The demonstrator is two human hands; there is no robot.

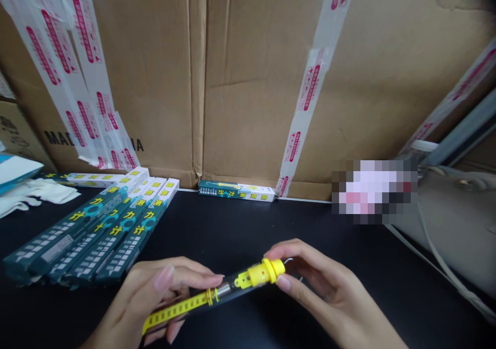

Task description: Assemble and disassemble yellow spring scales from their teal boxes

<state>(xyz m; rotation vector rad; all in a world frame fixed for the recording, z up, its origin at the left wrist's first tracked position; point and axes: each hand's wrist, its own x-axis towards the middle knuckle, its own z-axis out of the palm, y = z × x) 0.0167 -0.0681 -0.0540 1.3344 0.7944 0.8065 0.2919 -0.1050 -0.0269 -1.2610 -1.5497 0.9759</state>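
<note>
Our left hand (155,292) is closed around the near end of a spring scale (253,276), thumb and fingers pinching it where the yellow marked strip (174,310) slides out of the clear tube. Our right hand (325,287) grips the other end, fingertips on the yellow cap (271,270) beside the small wire hook (287,260). The scale is held just above the black counter (240,225), near us and about in the middle, tilted up to the right.

To the left a row of long teal boxes (101,230) lies side by side on the counter. One more box (236,190) lies far back against the big taped carton (248,80). A grey bag (457,219) sits at the right.

As we judge it, the weak point is the strip. It is drawn well out, and a pull at an angle could bend it or jam it in the tube. The hook is close to our right fingers and could prick or snag them if the cap twists. A slack grip on either end might let the spring snap the strip back.
</note>
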